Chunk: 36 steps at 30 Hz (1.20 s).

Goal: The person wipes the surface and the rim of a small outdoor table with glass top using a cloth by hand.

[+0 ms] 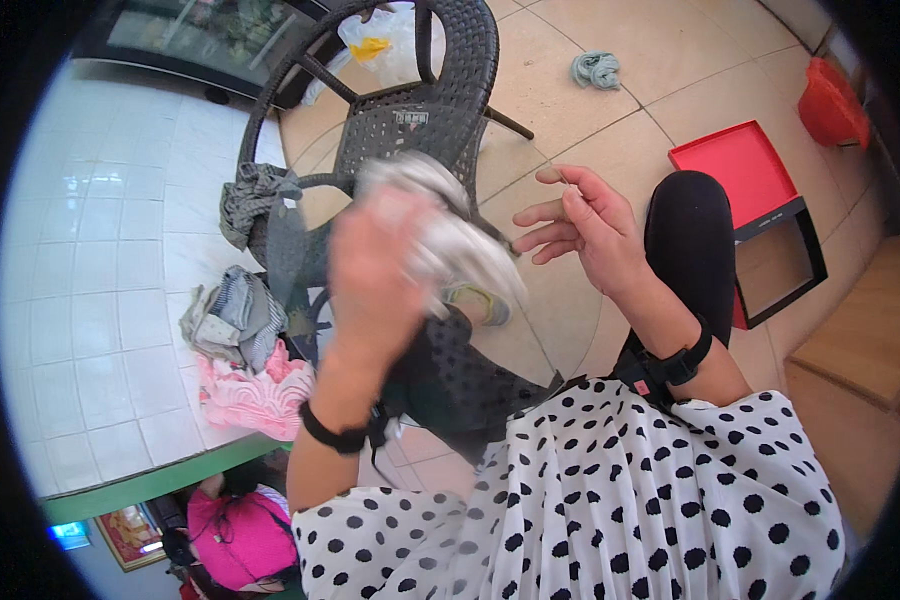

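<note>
A white cloth (469,251), blurred by motion, is gripped in my left hand (379,277). It lies against or just above a round sheet of clear glass (566,319), whose thin edge curves over my lap. Near the glass's upper right rim, my right hand (596,232) pinches that edge between thumb and index finger, with the other fingers spread apart. Through the glass show the floor, part of a dark woven chair (457,45) and a shoe (487,304). Blur hides how the left fingers hold the cloth.
At left, a white-tiled ledge (97,300) bears crumpled grey clothes (236,319) and pink lacy fabric (251,394). Grey patterned cloth (251,199) sits by the chair. On the floor lie a greenish cloth (596,70) and a red-and-black box (742,169). Another red object (832,105) stands right.
</note>
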Available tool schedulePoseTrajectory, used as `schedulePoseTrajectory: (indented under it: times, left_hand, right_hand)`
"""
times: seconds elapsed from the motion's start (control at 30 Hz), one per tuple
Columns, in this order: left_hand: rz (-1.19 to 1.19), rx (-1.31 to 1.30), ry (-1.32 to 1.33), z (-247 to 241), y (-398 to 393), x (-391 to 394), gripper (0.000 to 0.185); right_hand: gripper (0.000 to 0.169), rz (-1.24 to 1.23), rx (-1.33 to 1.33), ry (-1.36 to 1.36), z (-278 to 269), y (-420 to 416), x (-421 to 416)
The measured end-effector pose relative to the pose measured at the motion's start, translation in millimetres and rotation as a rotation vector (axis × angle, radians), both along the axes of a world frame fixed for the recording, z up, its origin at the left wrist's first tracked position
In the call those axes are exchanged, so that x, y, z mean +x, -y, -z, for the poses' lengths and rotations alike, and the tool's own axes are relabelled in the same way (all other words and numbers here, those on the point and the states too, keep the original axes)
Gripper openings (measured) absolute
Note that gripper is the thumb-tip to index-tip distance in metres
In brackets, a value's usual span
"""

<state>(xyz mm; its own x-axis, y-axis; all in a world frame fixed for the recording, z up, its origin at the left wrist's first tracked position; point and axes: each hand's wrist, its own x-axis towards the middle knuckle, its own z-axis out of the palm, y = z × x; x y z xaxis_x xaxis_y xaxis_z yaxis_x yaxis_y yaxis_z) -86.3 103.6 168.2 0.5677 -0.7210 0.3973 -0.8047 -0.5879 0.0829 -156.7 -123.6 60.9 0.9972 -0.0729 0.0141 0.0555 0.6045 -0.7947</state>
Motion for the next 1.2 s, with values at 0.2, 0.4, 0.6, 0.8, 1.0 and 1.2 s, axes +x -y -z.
schedulePoseTrajectory:
  times: [0.2,0.4,0.6,0.8,1.0,1.2]
  left_hand:
    - [-0.192,-0.068,0.207,1,45,46,0.061]
    - [0.130,0.005,-0.006,0,83,10,0.063]
    - [-0.395,-0.006,0.222,-12,66,59,0.051]
    - [0.019,-0.048,0.091,6,94,6,0.054]
    - [-0.553,-0.046,0.296,-26,-20,107,0.050]
    - [-0.291,-0.078,0.279,8,34,49,0.058]
  right_hand:
    - [0.034,0.005,-0.047,-0.039,-11,-8,-4]
    - [0.032,0.008,0.006,-0.001,-4,-12,0]
    - [0.032,-0.058,0.037,-0.013,-6,-7,0]
    - [0.031,-0.041,0.015,0.003,-1,-13,3]
    - [0.032,-0.060,0.026,-0.004,-7,-9,2]
    - [0.033,-0.065,0.028,-0.023,-2,-7,2]
